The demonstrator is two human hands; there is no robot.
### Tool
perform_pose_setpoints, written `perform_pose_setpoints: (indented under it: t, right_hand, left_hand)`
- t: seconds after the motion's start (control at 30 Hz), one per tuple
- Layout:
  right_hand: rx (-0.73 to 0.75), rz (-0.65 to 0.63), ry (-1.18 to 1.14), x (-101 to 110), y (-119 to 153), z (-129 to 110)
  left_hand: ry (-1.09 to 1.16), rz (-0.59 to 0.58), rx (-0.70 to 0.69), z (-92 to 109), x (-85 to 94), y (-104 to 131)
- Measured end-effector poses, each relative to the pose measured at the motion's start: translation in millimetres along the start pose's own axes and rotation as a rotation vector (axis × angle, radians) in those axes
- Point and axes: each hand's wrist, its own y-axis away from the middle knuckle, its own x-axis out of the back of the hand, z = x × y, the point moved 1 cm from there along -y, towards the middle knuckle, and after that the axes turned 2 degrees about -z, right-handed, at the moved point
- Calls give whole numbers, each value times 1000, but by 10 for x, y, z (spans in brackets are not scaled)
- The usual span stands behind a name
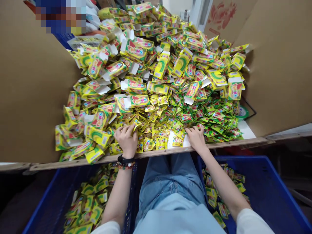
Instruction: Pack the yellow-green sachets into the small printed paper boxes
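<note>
My left hand rests at the table's front edge with its fingers curled. A small yellow sachet shows at its fingertips. To the right, my right hand is bent over the border between yellow and green sachets. Its fingers are closed, and what they hold is hidden. Loose yellow sachets lie between the hands, and green sachets are heaped beyond the right one. Behind them rises a big pile of small yellow cartons, many with white end flaps standing out.
Brown cardboard walls flank the pile, with another wall at right. Below the wooden table edge stand a blue crate and a second blue crate, each holding yellow cartons. A green tape roll lies at right.
</note>
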Motion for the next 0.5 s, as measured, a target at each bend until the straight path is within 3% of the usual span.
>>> perform_pose_setpoints:
  t: [0.07,0.13,0.27,0.37,0.5]
  right_hand:
    - [-63,137,-296,50,59,-77]
    - [-116,203,-699,88,109,-254]
    - [-239,63,-1365,78,124,-727]
    - [-343,119,-1492,28,81,-902]
    - [-382,135,-1522,-38,31,-862]
  left_hand:
    - [156,13,-30,142,4,48]
    - [380,-69,-51,376,-31,124]
    - [759,-380,5,869,-182,322]
    - [817,-426,52,1055,-250,430]
    - [799,-372,-36,1060,-228,473]
